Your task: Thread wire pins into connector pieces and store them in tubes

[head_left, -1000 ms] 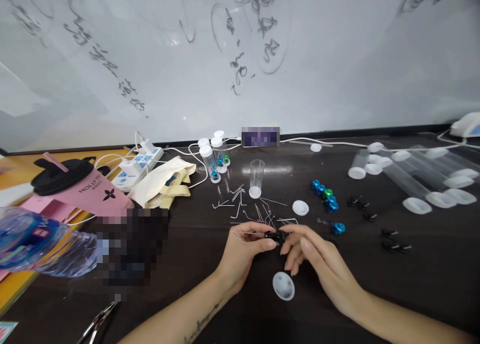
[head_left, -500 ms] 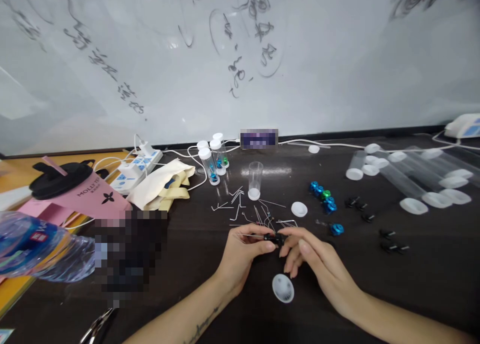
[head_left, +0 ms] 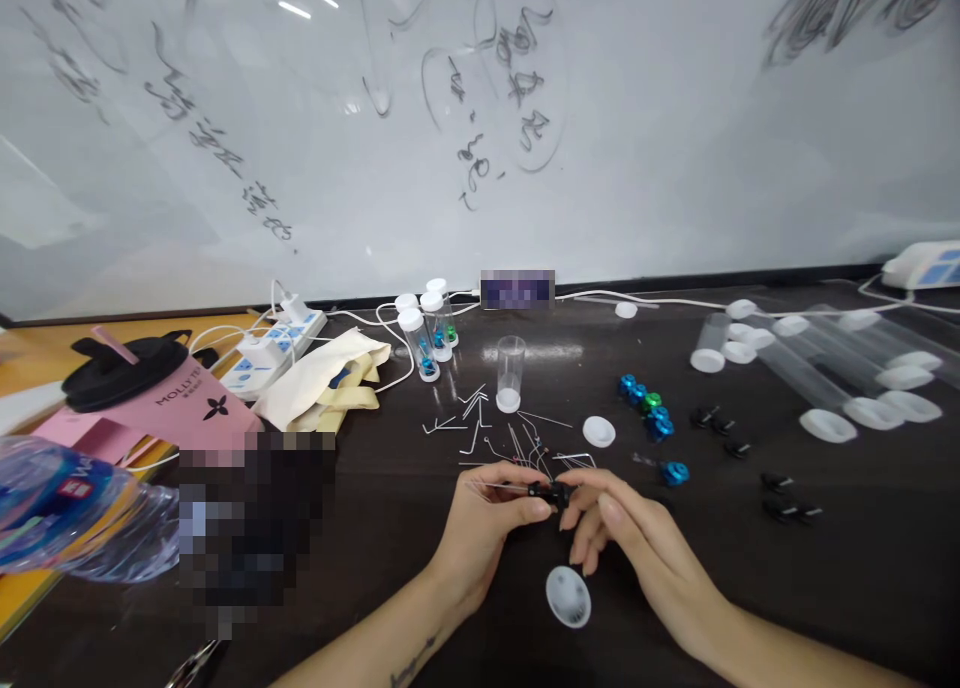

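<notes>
View tilted; hands [head_left: 480,520] touch black part [head_left: 551,493]; capped tubes [head_left: 415,344] hold blue pieces [head_left: 427,365].

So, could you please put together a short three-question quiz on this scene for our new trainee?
1. Multiple choice: what does the left hand pinch between thumb and fingers?
A) a plastic bottle
B) a small black part
C) a white cap

2. True or false: the loose green part on the table lies in a row with blue parts.

3. Fill the gap: the clear tube standing alone beyond the hands has its white end at the ____.

Key: 1. B; 2. True; 3. bottom.
</notes>
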`<state>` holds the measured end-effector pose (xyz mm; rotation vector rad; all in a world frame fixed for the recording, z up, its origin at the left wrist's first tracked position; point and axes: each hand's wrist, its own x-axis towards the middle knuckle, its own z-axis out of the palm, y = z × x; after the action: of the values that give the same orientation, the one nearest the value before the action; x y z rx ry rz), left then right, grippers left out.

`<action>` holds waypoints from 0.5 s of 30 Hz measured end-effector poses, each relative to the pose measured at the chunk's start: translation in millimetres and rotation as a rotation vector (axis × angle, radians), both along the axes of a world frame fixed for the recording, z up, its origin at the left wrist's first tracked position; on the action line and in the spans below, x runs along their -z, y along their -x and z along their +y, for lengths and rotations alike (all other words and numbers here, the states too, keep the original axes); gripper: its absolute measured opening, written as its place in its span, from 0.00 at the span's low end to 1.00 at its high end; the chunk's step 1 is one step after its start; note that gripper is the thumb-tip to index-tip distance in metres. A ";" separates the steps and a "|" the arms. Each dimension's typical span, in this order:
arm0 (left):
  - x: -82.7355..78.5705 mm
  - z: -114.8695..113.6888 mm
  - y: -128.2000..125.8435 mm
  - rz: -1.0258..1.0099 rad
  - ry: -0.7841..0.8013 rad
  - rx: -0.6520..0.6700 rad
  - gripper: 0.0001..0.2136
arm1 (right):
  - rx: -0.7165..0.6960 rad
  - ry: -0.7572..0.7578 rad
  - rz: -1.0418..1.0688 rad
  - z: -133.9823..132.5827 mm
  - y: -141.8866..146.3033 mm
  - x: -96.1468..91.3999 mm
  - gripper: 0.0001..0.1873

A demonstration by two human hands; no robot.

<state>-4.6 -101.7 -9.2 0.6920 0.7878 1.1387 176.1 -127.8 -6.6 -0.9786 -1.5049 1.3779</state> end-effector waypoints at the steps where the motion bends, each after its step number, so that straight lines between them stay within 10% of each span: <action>1: -0.2 -0.1 -0.1 -0.002 0.000 -0.002 0.11 | 0.003 0.002 0.005 0.3 0.1 -0.2 0.18; 15: 1.0 0.0 -0.8 0.003 -0.013 -0.014 0.12 | -0.009 -0.012 0.012 -0.9 0.3 0.7 0.17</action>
<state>-3.8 -101.8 -10.2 0.7001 0.7890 1.1566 175.8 -128.7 -7.3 -0.9553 -1.5087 1.3775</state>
